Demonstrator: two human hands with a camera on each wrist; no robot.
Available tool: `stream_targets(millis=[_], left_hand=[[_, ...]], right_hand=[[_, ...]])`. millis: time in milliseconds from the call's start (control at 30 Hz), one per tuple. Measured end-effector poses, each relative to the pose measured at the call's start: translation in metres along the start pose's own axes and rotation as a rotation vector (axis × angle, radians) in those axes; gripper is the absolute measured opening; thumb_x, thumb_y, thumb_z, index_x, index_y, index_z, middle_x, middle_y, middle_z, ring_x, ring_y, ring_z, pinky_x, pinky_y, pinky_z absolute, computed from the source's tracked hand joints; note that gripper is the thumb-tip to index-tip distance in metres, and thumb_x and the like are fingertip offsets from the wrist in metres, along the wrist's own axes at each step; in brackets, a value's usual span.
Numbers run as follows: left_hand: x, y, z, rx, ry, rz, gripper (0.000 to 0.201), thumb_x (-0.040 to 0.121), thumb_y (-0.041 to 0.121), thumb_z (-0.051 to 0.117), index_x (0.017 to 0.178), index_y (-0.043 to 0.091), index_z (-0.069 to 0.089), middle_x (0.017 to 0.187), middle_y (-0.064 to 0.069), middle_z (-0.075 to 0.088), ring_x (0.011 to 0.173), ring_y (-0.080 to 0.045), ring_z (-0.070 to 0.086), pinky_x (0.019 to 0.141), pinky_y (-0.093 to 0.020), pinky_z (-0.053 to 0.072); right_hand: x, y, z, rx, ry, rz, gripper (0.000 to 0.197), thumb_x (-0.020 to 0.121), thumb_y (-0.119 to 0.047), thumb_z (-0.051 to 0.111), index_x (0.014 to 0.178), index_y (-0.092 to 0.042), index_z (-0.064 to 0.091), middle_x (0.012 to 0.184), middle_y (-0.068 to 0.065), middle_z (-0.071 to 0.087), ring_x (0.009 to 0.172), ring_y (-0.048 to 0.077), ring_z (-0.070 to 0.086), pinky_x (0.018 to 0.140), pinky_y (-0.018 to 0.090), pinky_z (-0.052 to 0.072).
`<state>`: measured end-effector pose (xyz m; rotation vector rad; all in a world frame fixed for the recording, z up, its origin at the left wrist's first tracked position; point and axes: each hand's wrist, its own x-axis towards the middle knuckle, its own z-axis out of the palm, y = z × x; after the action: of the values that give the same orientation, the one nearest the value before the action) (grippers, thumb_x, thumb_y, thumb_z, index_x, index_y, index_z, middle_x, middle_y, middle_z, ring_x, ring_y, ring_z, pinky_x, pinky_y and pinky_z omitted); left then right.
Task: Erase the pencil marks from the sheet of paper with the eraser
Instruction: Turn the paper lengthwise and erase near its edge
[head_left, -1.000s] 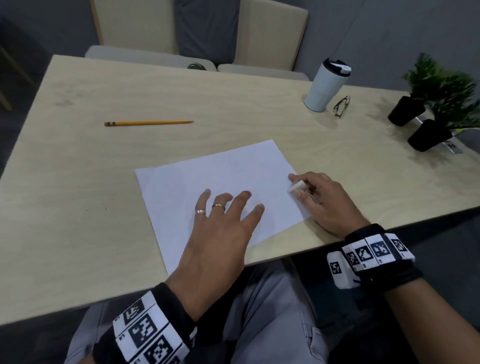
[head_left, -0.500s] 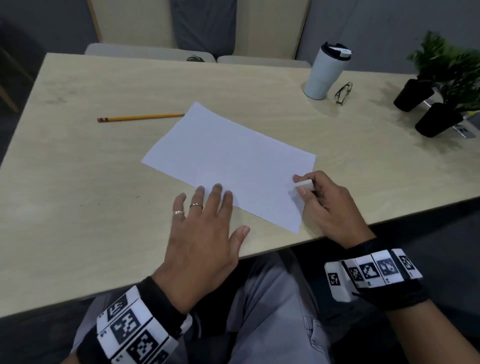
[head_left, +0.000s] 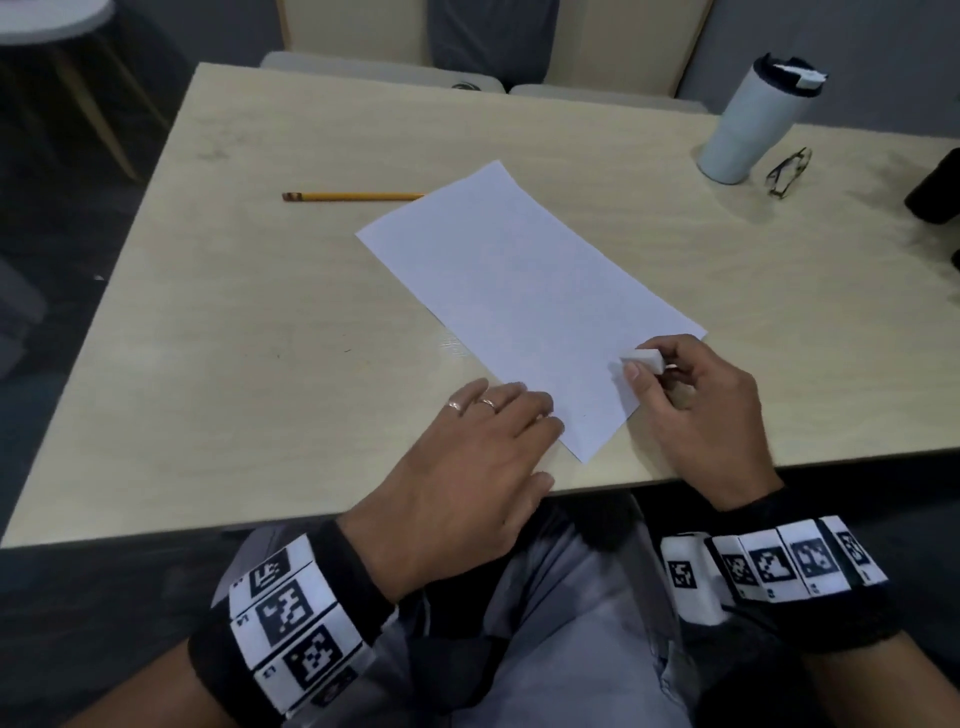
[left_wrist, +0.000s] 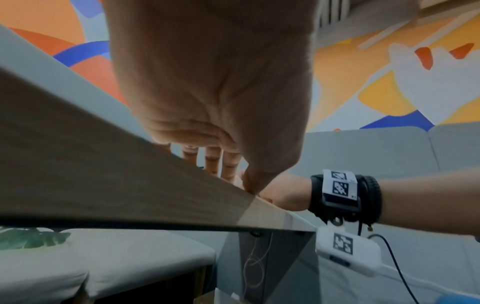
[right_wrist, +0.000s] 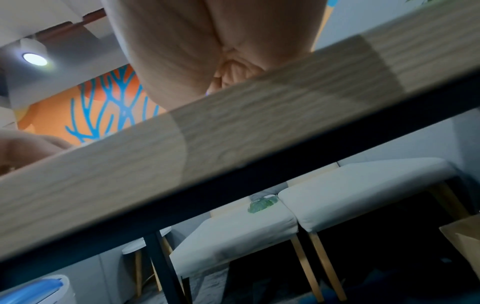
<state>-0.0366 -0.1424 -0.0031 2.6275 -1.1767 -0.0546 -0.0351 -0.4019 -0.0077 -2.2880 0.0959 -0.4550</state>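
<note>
A white sheet of paper (head_left: 530, 291) lies slanted on the wooden table (head_left: 249, 364), its near corner close to the front edge. No pencil marks show on it at this size. My right hand (head_left: 691, 410) pinches a small white eraser (head_left: 644, 359) between thumb and fingers at the sheet's right near edge. My left hand (head_left: 467, 467) lies flat with straight fingers on the table, fingertips (head_left: 540, 405) at the sheet's near left edge. In the left wrist view the left hand (left_wrist: 213, 102) shows from below over the table edge. The right wrist view shows only the palm of the right hand (right_wrist: 207, 51).
A yellow pencil (head_left: 353, 196) lies at the back left, its tip under the sheet's far corner. A white tumbler (head_left: 753, 119) and folded glasses (head_left: 789, 171) stand at the back right. A dark pot (head_left: 935, 192) is at the right edge. Two chairs (head_left: 613, 41) stand behind the table.
The sheet has turned further, its long side now running away from me, and its far corner covers the pencil tip. My left hand slid back toward the near edge. The right still holds the eraser.
</note>
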Motion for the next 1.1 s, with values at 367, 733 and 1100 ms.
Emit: stream_targets(millis=[367, 733, 1100], left_hand=[[-0.007, -0.008, 0.02, 0.058, 0.022, -0.03, 0.092, 0.091, 0.052, 0.062, 0.163, 0.006, 0.028, 0.173, -0.011, 0.022, 0.16, -0.025, 0.021, 0.129, -0.043, 0.022], [0.0, -0.006, 0.024, 0.133, 0.014, -0.092, 0.094, 0.088, 0.038, 0.067, 0.165, 0.009, 0.023, 0.175, -0.01, 0.016, 0.161, -0.025, 0.02, 0.127, -0.042, 0.025], [0.003, -0.009, 0.023, 0.135, 0.012, -0.108, 0.097, 0.081, 0.037, 0.073, 0.164, 0.011, 0.028, 0.174, -0.009, 0.022, 0.159, -0.024, 0.026, 0.124, -0.042, 0.029]], right_hand=[[-0.018, -0.029, 0.003, -0.445, -0.332, -0.501, 0.02, 0.096, -0.006, 0.074, 0.115, -0.012, 0.074, 0.105, -0.001, 0.061, 0.096, 0.022, 0.056, 0.081, 0.032, 0.047], [-0.014, -0.024, -0.007, -0.518, -0.426, -0.625, 0.026, 0.096, -0.005, 0.071, 0.119, -0.017, 0.07, 0.114, -0.001, 0.061, 0.093, 0.025, 0.055, 0.075, 0.045, 0.051], [-0.012, -0.029, -0.01, -0.554, -0.466, -0.64, 0.03, 0.092, -0.004, 0.078, 0.118, -0.018, 0.072, 0.112, -0.003, 0.06, 0.087, 0.022, 0.051, 0.066, 0.04, 0.048]])
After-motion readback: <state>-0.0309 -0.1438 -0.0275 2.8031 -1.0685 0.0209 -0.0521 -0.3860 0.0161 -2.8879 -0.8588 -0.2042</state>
